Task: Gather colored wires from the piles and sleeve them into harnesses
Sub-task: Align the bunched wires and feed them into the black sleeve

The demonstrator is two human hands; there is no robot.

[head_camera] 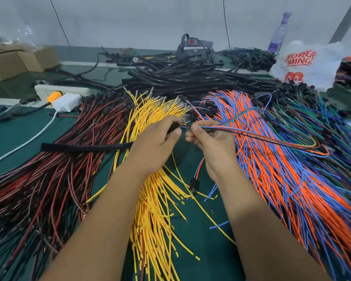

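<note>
My left hand (159, 136) grips the open end of a black braided sleeve (83, 147), which trails off to the left over the red-and-black wire pile (55, 165). My right hand (209, 138) pinches a thin bundle of mixed coloured wires (261, 133); the bundle loops out to the right, and its tips meet the sleeve's mouth between my two hands. Beneath my arms lies the yellow wire pile (156, 216). To the right spreads the orange-and-blue wire pile (282, 179), with green-and-blue wires (312, 118) further right.
A heap of black sleeved harnesses (182, 78) lies at the back. A white power strip with an orange plug and white charger (63, 96) sits back left, cardboard boxes (18, 61) beyond. A white plastic bag (306, 65) and a bottle (280, 33) stand back right. A black connector (195, 184) lies on the green mat.
</note>
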